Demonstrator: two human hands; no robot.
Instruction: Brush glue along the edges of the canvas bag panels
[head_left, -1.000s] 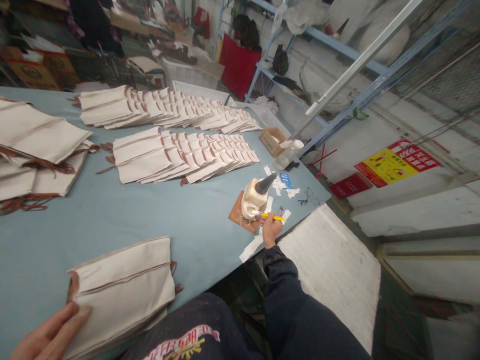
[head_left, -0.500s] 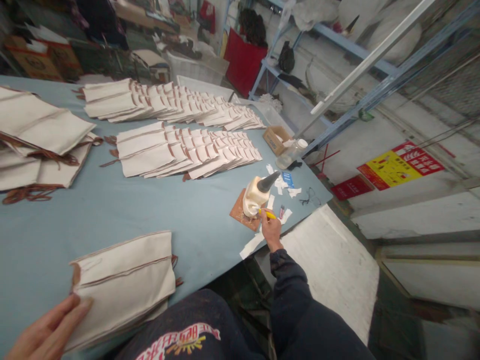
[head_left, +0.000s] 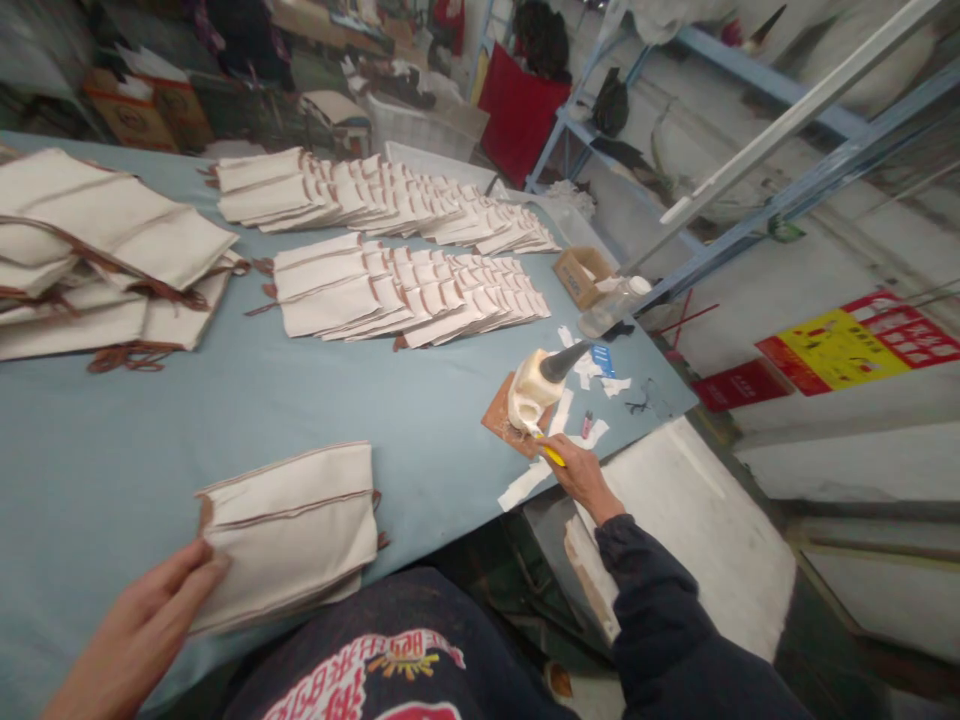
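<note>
Our right hand (head_left: 581,472) eases off bottle (head_left: 531,384), gripping brush (head_left: 553,455), seemingly nearly out; left hand (head_left: 154,615) pinches pale cloth piece (head_left: 296,550)

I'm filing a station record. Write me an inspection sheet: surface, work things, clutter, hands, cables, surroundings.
Surface: blue-grey table, with rows of cloth pieces on its far part.
Work things: front cloth near the table's near edge; cream pot with dark cone, on a brown board; yellow tool, tip at the pot.
Clutter: white scraps, blue card, jar, small carton.
Left hand: pinching the front cloth's left end.
Right hand: gripping the yellow tool.
Cables: nothing seen for certain.
Surroundings: blue shelf, wall sign, boxes behind.
</note>
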